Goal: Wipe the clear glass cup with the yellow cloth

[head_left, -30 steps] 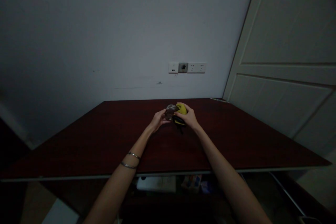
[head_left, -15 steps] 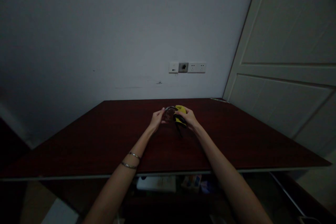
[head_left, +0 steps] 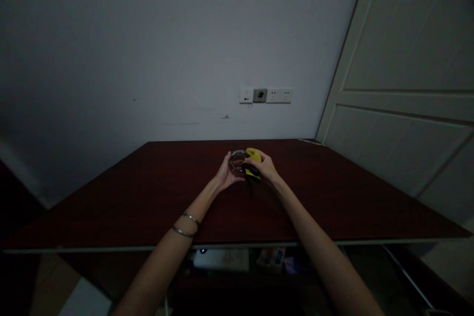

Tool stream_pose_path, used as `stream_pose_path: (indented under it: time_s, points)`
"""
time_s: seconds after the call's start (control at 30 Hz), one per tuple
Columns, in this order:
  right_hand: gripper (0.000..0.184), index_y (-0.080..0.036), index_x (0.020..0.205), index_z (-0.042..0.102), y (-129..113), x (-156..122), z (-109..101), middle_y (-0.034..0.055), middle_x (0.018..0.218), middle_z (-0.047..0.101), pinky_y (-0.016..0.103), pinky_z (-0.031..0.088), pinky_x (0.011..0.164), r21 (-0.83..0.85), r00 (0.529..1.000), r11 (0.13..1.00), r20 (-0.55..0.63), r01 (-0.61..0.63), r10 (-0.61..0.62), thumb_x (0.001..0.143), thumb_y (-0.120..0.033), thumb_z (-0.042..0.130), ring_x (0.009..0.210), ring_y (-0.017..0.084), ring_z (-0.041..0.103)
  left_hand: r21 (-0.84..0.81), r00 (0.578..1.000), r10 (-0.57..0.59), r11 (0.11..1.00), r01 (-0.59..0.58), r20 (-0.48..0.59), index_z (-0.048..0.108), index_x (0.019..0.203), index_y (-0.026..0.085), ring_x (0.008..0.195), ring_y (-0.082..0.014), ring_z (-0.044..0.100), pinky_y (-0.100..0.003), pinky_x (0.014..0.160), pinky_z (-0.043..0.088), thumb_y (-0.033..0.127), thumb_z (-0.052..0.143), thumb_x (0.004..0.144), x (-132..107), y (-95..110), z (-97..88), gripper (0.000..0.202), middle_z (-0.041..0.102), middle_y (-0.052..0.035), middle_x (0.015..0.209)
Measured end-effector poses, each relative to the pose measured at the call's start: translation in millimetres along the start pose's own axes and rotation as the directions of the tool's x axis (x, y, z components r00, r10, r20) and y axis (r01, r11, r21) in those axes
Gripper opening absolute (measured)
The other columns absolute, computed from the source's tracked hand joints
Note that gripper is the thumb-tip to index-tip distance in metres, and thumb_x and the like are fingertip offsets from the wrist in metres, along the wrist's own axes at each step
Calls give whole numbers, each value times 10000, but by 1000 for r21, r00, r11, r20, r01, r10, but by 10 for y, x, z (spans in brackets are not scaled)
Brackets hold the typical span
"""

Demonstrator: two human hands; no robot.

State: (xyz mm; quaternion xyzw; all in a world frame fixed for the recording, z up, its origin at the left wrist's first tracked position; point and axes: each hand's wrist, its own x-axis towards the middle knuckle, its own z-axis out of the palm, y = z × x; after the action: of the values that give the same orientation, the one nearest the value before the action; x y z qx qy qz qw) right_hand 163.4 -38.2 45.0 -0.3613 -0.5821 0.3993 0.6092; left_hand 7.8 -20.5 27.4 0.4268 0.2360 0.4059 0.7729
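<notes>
Both my hands are together over the far middle of the dark red table. My left hand [head_left: 225,174] cups the left side and underside of a shiny round-rimmed object [head_left: 232,163], which looks like glass or metal; I cannot tell its exact kind. My right hand [head_left: 265,167] is closed around a yellow-and-black object [head_left: 253,154] with a dark strip hanging below it. This yellow-and-black object touches or overlaps the right side of the round rim. Its kind is too dark and small to make out.
The table [head_left: 148,197] reaches back to a pale wall with a row of sockets [head_left: 265,96]. A panelled white door [head_left: 400,79] stands at the right. Below the front edge, a shelf holds a white flat item [head_left: 222,259] and small packets [head_left: 272,257].
My left hand has turned more palm-up, its fingers spreading beneath the round object. The yellow-and-black object in my right hand has shifted slightly left against the rim.
</notes>
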Motion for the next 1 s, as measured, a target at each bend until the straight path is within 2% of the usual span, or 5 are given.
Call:
stream_pose_path:
  time_s: [0.23, 0.5, 0.73, 0.87, 1.0]
  points:
    - [515, -155, 1039, 582, -2, 32, -57, 67, 1002, 636, 320, 457, 818, -98, 996, 992, 57, 75, -70, 570, -330, 702, 872, 172, 598, -47, 1000, 14, 999, -14, -10, 607, 960, 132, 583, -174, 609, -287, 487, 490, 626, 361, 766, 37, 3, -43, 585, 660, -105, 741]
    - [522, -178, 1062, 569, -99, 4, -132, 68, 1029, 633, 315, 473, 794, -17, 993, 1000, 117, -9, 11, 578, -319, 701, 872, 174, 606, -84, 999, 31, 996, -29, 21, 567, 1068, 139, 587, -174, 622, -256, 446, 485, 568, 414, 778, -3, 24, -25, 540, 665, -106, 813]
    - [334, -157, 927, 605, -130, 41, -251, 85, 941, 667, 314, 515, 690, 144, 991, 981, -20, -129, 133, 673, -369, 563, 780, 196, 635, -78, 999, -3, 997, 0, -32, 580, 1031, 110, 594, -185, 620, -235, 406, 458, 644, 377, 739, -45, 87, -17, 642, 652, -140, 806]
    - [341, -136, 796, 629, -95, 67, -309, 95, 798, 679, 314, 519, 633, 209, 972, 951, -14, -227, 235, 719, -407, 435, 726, 208, 637, -84, 999, -6, 996, 3, -37, 598, 991, 115, 554, -164, 602, -231, 400, 456, 665, 369, 722, -45, 76, -53, 653, 648, -140, 783]
    - [282, -150, 803, 616, -46, 100, -268, 51, 737, 666, 294, 496, 583, 183, 955, 967, -206, -176, 213, 667, -385, 541, 664, 191, 616, -125, 1000, -5, 992, 3, -19, 598, 981, 116, 533, -153, 587, -237, 415, 466, 673, 366, 712, -60, 71, -59, 660, 645, -134, 772]
